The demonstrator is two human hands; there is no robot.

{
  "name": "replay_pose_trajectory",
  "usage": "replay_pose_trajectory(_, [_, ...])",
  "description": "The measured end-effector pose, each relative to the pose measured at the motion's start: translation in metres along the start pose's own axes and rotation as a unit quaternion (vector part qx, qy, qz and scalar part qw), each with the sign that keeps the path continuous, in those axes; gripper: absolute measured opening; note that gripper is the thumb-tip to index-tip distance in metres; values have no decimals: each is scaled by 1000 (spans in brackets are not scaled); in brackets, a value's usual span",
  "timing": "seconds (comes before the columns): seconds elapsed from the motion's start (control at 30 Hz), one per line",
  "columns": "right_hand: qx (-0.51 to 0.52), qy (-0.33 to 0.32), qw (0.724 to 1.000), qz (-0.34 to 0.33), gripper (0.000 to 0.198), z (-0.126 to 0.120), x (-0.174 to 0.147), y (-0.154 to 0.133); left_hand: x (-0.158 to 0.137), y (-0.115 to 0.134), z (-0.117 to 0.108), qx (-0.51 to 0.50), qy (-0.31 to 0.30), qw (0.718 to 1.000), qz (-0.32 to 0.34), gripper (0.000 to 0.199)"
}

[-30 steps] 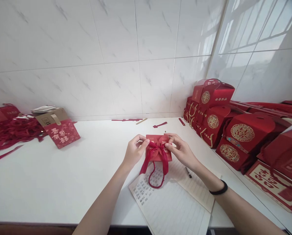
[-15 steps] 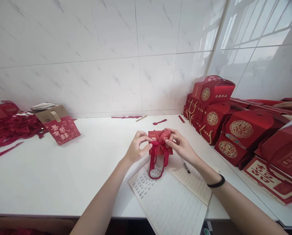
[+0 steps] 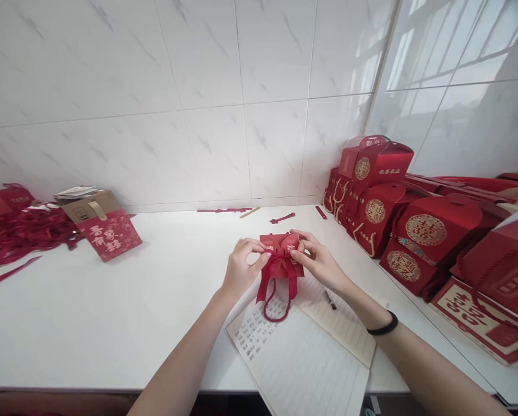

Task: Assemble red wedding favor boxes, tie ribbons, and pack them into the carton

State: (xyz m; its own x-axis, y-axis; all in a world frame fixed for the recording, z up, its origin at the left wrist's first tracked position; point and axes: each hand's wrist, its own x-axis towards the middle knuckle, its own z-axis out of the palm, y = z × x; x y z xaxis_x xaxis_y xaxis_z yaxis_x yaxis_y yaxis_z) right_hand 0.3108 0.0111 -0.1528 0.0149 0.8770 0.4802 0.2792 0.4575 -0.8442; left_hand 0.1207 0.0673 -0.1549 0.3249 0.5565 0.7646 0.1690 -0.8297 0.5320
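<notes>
A small red gift box [image 3: 293, 270] with pale lettering stands over an open notebook [image 3: 311, 352] in front of me. Round it runs a dark red ribbon [image 3: 292, 283], tied at the front in a bow with its tails hanging. My left hand [image 3: 243, 267] pinches the ribbon at the bow's left side, thumb and forefinger together. On the other side, my right hand [image 3: 322, 263] pinches the right part of the bow, its other fingers touching the box's upper edge. Below the box, a twisted red cord handle [image 3: 277, 319] loops onto the written page.
Red gift boxes [image 3: 426, 230] are stacked along the right. A dark pen [image 3: 330, 299] lies on the notebook. At left are a red-and-tan box [image 3: 111, 234] and a heap of red ribbon [image 3: 29, 228]. Ribbon scraps [image 3: 282, 218] lie near the tiled wall [image 3: 211, 144].
Both hands have drawn the bow tighter: its loops look smaller and thinner, and the left tail has swung outward to the left. The view has shifted slightly.
</notes>
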Motion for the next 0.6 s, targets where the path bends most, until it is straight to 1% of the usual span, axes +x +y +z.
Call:
replay_pose_trajectory(0.07, [4, 1, 1000, -1, 47, 0, 0, 0, -1, -1, -1, 10, -18, 999, 32, 5])
replay_pose_trajectory(0.1, [5, 4, 1000, -3, 47, 0, 0, 0, -1, -1, -1, 7, -29, 998, 46, 7])
replay_pose_trajectory(0.2, [6, 9, 1000, -5, 48, -1, 0, 1, -2, -2, -1, -8, -43, 997, 67, 20])
replay_pose_trajectory(0.33, [10, 1, 1000, 3, 47, 0, 0, 1, -3, -1, 3, 24, -4, 999, 39, 12])
replay_pose_trajectory(0.4, [9, 0, 1000, 2, 47, 1, 0, 0, -4, 0, 6, 32, 15, 999, 20, 11])
replay_pose_trajectory(0.6, [-2, -1, 1000, 2, 47, 1, 0, 0, -6, 2, 7, 41, 32, 999, -9, 7])
